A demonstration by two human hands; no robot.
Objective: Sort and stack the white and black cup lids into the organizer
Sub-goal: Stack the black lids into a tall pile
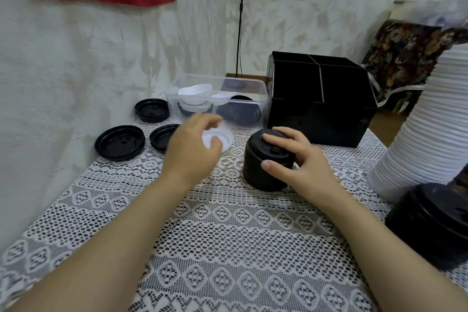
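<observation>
My left hand (193, 147) holds a white lid (219, 139) just above the lace tablecloth, fingers curled round its rim and blurred. My right hand (296, 159) grips a short stack of black lids (263, 172) standing on the table, thumb on its near side and fingers over the top. The black organizer (321, 99) with four compartments stands right behind that stack. A clear plastic bin (217, 99) holding white and black lids sits left of the organizer. Three black lids lie loose at the left: (120, 142), (162, 136), (152, 110).
A tall leaning stack of white lids (428, 129) rises at the right edge, with another stack of black lids (435, 220) in front of it. A wall closes off the table's left side. A thin black pole (240, 20) stands behind the bin.
</observation>
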